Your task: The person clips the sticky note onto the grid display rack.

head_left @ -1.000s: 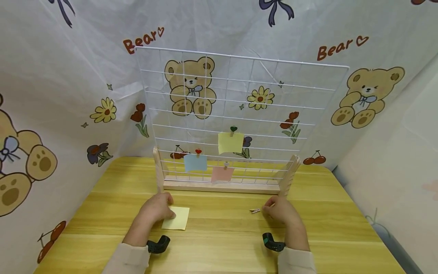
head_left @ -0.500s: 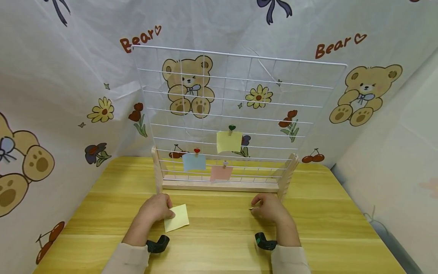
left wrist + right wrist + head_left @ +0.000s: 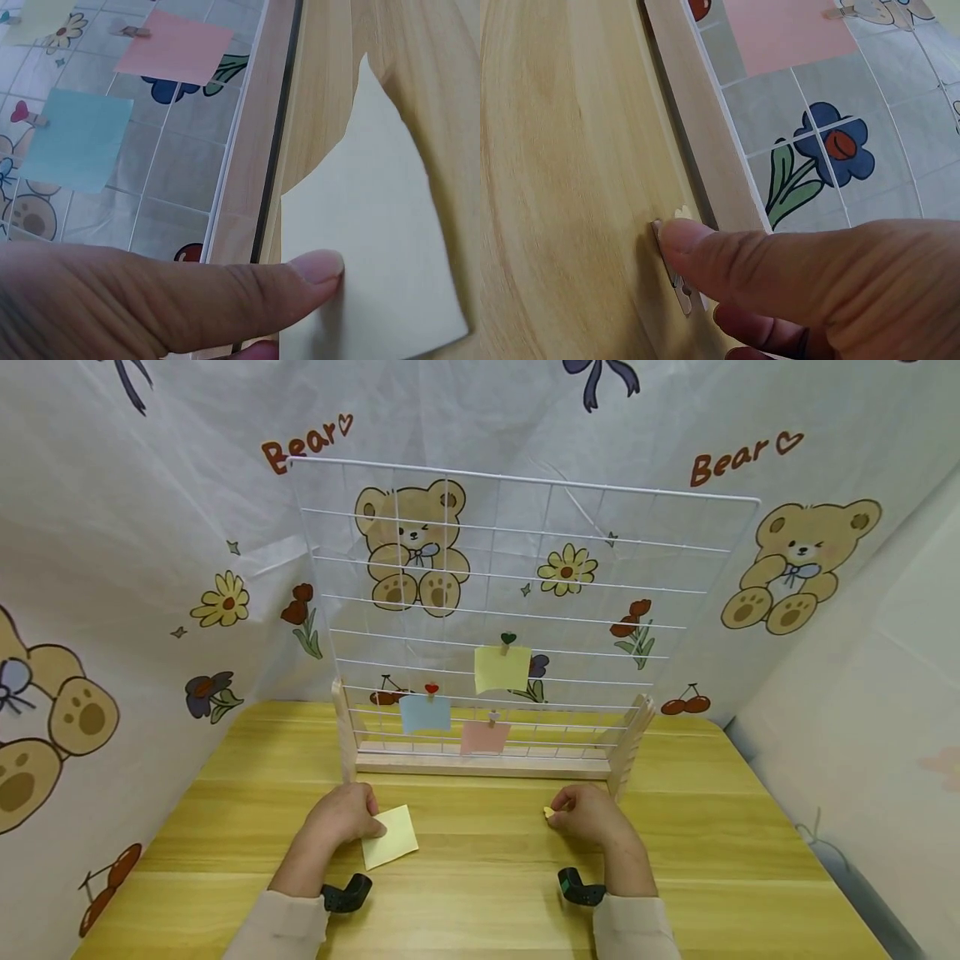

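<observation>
My left hand (image 3: pixel 341 817) pinches a pale yellow sticky note (image 3: pixel 396 837) by its left side, low over the table. In the left wrist view the thumb lies across the note (image 3: pixel 375 225), whose far corner curls up; most of the fingers are hidden. To the right, my right hand (image 3: pixel 592 814) holds a small wooden clothespin (image 3: pixel 676 281) between thumb and fingers. Its yellow tip (image 3: pixel 549 812) shows at the fingertips in the head view. Behind both hands stands a white wire grid panel (image 3: pixel 600 585) in a wooden base (image 3: pixel 480 766).
Clipped to the grid are a yellow note (image 3: pixel 501 670), a blue note (image 3: pixel 425 714) and a pink note (image 3: pixel 484 738), each with a small clothespin. A bear-print cloth (image 3: pixel 247 502) hangs behind the wooden table (image 3: pixel 480 893).
The right hand has moved left to the clothespin on the table and taken it up. In the left hand, the sticky note has turned and shifted slightly right.
</observation>
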Action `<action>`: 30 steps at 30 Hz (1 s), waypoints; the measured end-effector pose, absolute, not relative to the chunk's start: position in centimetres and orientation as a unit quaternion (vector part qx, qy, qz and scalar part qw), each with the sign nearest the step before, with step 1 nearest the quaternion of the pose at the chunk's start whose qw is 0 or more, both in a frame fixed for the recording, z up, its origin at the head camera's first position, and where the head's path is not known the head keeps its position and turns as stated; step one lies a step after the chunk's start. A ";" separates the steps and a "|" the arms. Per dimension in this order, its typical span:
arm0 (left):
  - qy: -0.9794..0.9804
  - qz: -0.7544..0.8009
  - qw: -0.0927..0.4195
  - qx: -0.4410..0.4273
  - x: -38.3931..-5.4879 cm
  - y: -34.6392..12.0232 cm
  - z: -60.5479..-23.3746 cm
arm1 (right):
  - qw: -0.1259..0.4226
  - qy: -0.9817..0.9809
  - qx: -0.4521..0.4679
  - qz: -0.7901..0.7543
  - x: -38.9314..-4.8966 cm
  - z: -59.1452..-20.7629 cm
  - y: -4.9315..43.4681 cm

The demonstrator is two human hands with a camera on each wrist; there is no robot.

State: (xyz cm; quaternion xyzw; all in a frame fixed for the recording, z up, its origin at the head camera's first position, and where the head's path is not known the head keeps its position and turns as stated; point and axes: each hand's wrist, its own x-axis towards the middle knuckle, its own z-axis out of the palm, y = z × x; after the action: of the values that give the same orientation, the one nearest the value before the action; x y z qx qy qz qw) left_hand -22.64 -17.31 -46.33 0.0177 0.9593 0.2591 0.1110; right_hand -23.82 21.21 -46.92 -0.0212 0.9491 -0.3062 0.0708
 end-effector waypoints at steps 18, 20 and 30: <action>0.958 0.265 0.110 0.022 -22.6 -17.2 -46.2 | 0.080 0.952 -0.022 -0.295 -24.0 -47.3 20.8; 0.959 0.262 0.107 0.024 -22.6 -17.2 -46.2 | 0.080 0.952 -0.024 -0.293 -24.1 -47.4 20.8; 0.955 0.275 0.107 0.028 -22.7 -17.2 -46.4 | 0.077 0.952 -0.021 -0.294 -23.8 -47.2 20.5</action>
State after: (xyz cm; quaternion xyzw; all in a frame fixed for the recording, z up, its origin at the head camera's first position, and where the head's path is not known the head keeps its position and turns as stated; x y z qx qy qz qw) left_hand -22.70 -17.19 -46.35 0.0285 0.9552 0.2746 0.1066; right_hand -23.85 20.50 -47.22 -0.0214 0.9523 -0.2943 0.0772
